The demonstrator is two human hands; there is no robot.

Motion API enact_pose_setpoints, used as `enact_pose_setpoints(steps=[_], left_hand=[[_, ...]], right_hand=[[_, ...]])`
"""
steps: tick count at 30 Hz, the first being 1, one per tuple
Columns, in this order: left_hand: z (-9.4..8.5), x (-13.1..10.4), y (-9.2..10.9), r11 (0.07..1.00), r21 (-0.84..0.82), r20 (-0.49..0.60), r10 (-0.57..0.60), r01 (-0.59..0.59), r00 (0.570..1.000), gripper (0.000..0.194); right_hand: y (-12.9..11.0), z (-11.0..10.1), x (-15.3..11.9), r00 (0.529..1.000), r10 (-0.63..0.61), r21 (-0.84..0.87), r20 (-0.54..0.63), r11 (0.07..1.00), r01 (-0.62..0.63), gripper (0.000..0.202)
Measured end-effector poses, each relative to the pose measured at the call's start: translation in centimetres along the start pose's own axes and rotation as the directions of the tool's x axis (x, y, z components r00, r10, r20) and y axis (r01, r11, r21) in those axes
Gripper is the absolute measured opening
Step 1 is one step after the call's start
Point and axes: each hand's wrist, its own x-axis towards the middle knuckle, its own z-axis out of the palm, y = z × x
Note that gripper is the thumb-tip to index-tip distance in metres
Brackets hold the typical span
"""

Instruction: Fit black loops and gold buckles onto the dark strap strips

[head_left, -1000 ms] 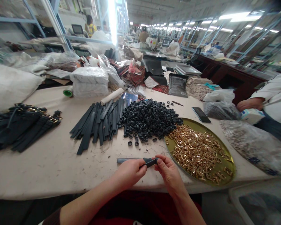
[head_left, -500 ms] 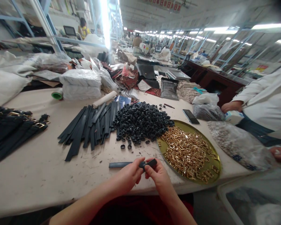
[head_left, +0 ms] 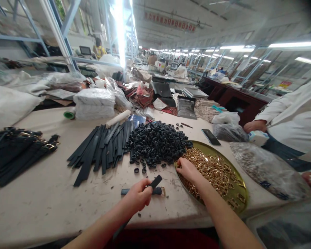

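My left hand (head_left: 139,194) is closed around a dark strap (head_left: 156,181); one end sticks out past the fingers and the tail hangs toward the table's front edge. Beneath that hand another dark strap (head_left: 124,191) lies flat, with a gold buckle (head_left: 163,191) at its right end. At the left rim of a round gold tray (head_left: 209,148), my right hand (head_left: 188,169) reaches down with its fingers drawn together. What they hold, if anything, is hidden. Small gold buckles (head_left: 215,173) are heaped on the tray. A pile of black loops (head_left: 158,141) adjoins it.
Loose dark straps (head_left: 101,145) fan out left of the loops. Buckled straps (head_left: 18,155) are stacked at far left. A phone (head_left: 210,137) and a plastic bag (head_left: 264,169) lie right. Another person's sleeve (head_left: 282,103) shows there. Wrapped bundles (head_left: 94,103) stand behind.
My hands were together on a strap; now they are apart. The right hand has moved up and right to the tray, while the left has shifted slightly left. The view has tilted upward.
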Motion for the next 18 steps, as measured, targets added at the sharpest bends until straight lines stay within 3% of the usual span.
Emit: enact_pose_setpoints(steps=[4, 6, 7, 9, 11, 13, 15, 16, 18], left_hand=[[-0.1, -0.3, 0.0, 0.997, 0.042, 0.030, 0.057, -0.059, 0.998, 0.015], [0.0, -0.3, 0.0, 0.994, 0.059, -0.003, 0.093, -0.093, 0.996, 0.020], [0.1, -0.2, 0.0, 0.992, 0.064, -0.024, 0.107, -0.106, 0.994, 0.022], [0.3, 0.0, 0.0, 0.988, 0.073, -0.058, 0.137, -0.133, 0.989, 0.023], [0.6, 0.0, -0.2, 0.980, 0.103, -0.079, 0.178, -0.170, 0.981, 0.023], [0.7, 0.1, -0.5, 0.966, 0.153, -0.091, 0.222, -0.206, 0.971, 0.025], [0.8, 0.2, -0.7, 0.964, 0.165, -0.105, 0.230, -0.211, 0.968, 0.026], [0.8, 0.3, -0.8, 0.967, 0.151, -0.106, 0.222, -0.205, 0.969, 0.025], [0.6, 0.8, -0.8, 0.980, 0.104, -0.115, 0.184, -0.172, 0.976, 0.021]], right_hand=[[-1.2, -0.5, -2.1, 0.998, -0.034, 0.083, -0.043, 0.996, 0.038, 0.015], [-2.5, -0.3, -4.0, 0.999, -0.025, 0.302, -0.035, 0.953, 0.034, 0.027], [-3.3, 0.0, -5.1, 1.000, -0.001, 0.493, -0.005, 0.870, 0.003, 0.030], [-4.8, 1.0, -7.2, 0.991, 0.082, 0.844, 0.103, 0.521, -0.131, 0.028], [-6.2, 2.2, -8.8, 0.957, 0.161, 0.960, 0.242, 0.105, -0.260, 0.024], [-7.2, 3.4, -9.8, 0.913, 0.191, 0.927, 0.360, -0.180, -0.328, 0.027], [-7.7, 4.3, -10.1, 0.886, 0.187, 0.884, 0.424, -0.298, -0.360, 0.034], [-7.8, 4.7, -10.0, 0.881, 0.189, 0.879, 0.435, -0.301, -0.369, 0.037], [-7.8, 5.1, -9.8, 0.889, 0.222, 0.910, 0.401, -0.206, -0.359, 0.036]])
